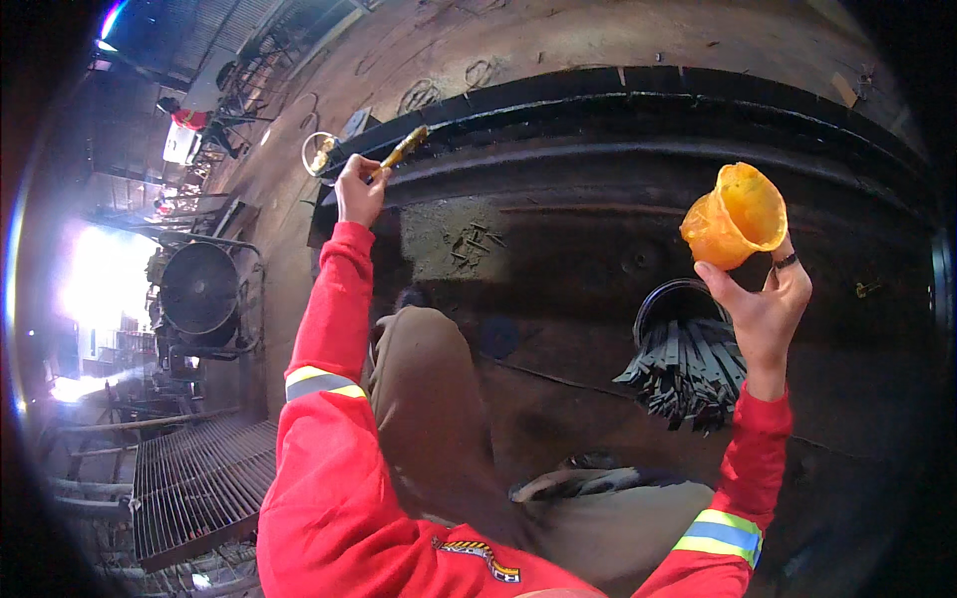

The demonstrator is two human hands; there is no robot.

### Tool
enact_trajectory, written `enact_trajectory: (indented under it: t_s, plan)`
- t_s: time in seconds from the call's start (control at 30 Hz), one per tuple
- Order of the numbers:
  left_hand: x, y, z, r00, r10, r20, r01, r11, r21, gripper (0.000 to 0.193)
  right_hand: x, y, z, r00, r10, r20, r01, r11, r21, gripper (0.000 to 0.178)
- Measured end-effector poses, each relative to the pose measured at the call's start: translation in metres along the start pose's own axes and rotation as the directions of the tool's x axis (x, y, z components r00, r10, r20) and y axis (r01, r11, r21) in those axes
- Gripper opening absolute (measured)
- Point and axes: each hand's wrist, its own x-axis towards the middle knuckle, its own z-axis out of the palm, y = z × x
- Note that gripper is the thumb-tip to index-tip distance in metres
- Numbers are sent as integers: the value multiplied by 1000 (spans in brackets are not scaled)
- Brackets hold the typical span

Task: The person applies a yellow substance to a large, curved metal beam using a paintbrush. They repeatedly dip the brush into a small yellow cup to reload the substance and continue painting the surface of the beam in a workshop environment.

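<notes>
Red jacket [339, 478], orange cup [710, 221] — bright over brown and black.
The cup, at two o'clock, is orange outside, yellower within; the brush [405, 148] at eleven is mustard yellow and brown. Sleeve bands [720, 536] at eight and five set yellow edges around a grey stripe — bluish at five. The badge [478, 550] at six carries black-and-yellow diagonals. Trousers [429, 384] at seven: dull brown. Metal strips [688, 369] at four: steel grey.
</notes>
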Motion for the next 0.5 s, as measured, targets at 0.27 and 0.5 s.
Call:
enact_trajectory:
  t_s: [0.27,0.5]
  plan:
    - [2,-62,55,999,-34,-6,30,953,-301,24,-10,-26,3,994,108,7,-107,992,-64,49]
    - [-5,-76,37,977,74,199,50,831,-554,21,-24,-55,19,963,121,-241,-181,953,-245,49]
